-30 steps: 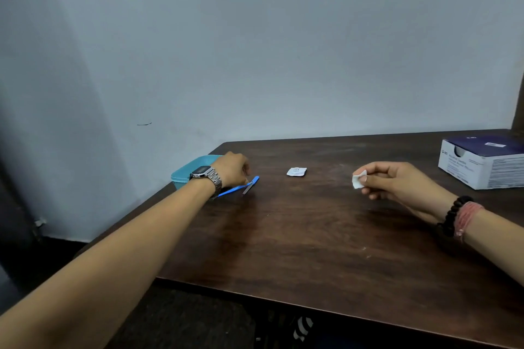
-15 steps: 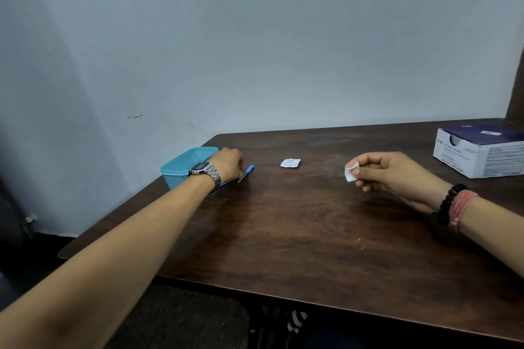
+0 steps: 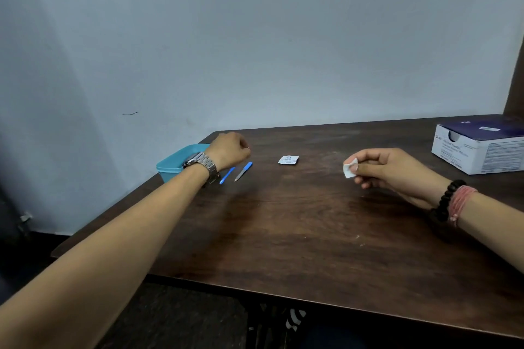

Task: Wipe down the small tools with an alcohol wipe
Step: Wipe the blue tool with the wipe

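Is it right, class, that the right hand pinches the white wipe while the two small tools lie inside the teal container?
Not quite. The head view shows the right hand pinching the white wipe, but the two small tools lie on the table, beside the teal container, not inside it.

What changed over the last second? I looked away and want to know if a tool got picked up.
The left hand lifted off the two blue tools and now hovers just above them, curled, with something small and shiny at its fingertips; what it is cannot be told. Both tools lie uncovered on the table. Unchanged: the right hand pinches the wipe, and the wrapper and box lie where they were.
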Tool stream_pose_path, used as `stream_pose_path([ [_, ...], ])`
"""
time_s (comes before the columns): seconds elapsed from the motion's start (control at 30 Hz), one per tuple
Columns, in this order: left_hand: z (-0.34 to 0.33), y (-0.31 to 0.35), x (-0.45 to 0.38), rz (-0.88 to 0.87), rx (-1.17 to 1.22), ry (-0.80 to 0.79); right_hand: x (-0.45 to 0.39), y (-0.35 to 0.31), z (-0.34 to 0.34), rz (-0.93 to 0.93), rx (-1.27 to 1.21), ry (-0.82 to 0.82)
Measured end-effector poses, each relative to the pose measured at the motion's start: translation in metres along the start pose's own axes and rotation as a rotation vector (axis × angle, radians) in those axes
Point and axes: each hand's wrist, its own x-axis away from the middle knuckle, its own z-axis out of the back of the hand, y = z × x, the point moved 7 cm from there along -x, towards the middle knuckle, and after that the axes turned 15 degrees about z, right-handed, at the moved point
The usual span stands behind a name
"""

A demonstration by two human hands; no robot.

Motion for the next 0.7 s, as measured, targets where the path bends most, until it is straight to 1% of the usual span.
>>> stream_pose_path([
  [0.07,0.008,0.015,0.006,-0.020,0.196,-0.043,0.000,0.001,0.000,0.004,-0.002,0.004],
  [0.13,0.008,0.034,0.014,-0.016,0.485,-0.166,-0.001,0.001,0.000,0.008,0.004,0.008],
  [0.2,0.007,0.056,0.024,-0.041,0.692,-0.274,-0.001,0.000,0.001,0.011,0.009,0.017],
  [0.33,0.002,0.101,0.039,-0.114,0.911,-0.381,-0.002,-0.003,0.006,0.036,-0.015,0.081],
  [0.4,-0.006,0.119,0.045,-0.112,1.011,-0.419,-0.003,-0.005,0.010,0.054,-0.024,0.131],
  [0.53,-0.031,0.142,0.050,-0.063,1.164,-0.492,-0.003,-0.009,0.018,0.076,-0.017,0.218],
  [0.63,-0.049,0.144,0.051,0.004,1.344,-0.557,-0.003,-0.011,0.017,0.079,-0.009,0.223],
  [0.7,-0.060,0.141,0.050,0.044,1.440,-0.570,-0.003,-0.012,0.016,0.085,-0.009,0.208],
])
